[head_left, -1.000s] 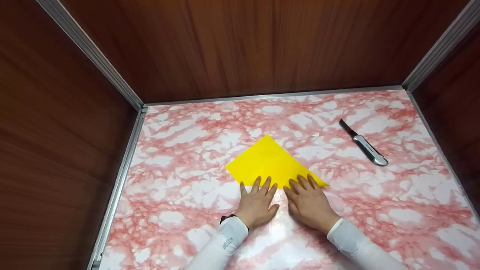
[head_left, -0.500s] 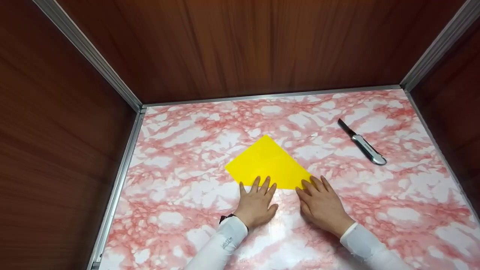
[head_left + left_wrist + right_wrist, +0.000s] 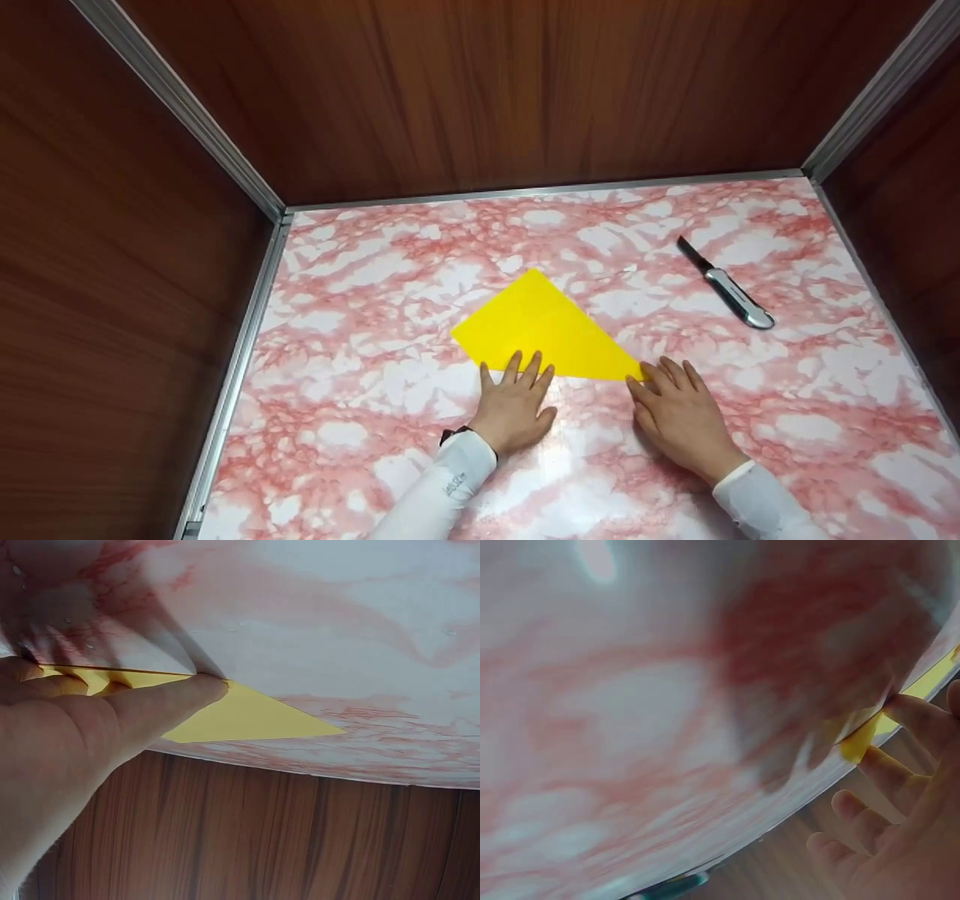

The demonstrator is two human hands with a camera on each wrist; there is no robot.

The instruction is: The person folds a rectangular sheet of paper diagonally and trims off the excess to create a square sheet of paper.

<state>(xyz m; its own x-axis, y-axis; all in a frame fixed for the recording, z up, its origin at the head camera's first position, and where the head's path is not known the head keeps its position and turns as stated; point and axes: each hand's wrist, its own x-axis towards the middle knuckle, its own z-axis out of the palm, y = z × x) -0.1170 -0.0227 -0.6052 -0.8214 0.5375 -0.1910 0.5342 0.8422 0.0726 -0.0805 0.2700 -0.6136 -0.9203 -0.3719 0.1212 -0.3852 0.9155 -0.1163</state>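
Observation:
A folded sheet of yellow paper (image 3: pixel 532 322) lies on the marbled table, its straight near edge toward the person. Spread fingers of the left hand (image 3: pixel 514 409) press on that edge left of its middle; the left wrist view shows the hand (image 3: pixel 82 720) resting along the paper (image 3: pixel 247 716). At the paper's right corner, fingertips of the right hand (image 3: pixel 679 420) touch the edge, and its other fingers reach past the corner onto the table. In the right wrist view the right hand's (image 3: pixel 900 802) fingers stand apart beside the yellow tip (image 3: pixel 859 742). Neither hand grips anything.
A folding knife (image 3: pixel 726 286) with its dark blade out lies at the right, beyond the right hand. Wood-patterned panels (image 3: pixel 480 97) in metal frames stand at the back and both sides of the red-and-white table (image 3: pixel 360 300).
The right hand has slid rightward along the paper's near edge, from near the middle to the right corner. The left hand and the paper stay in place.

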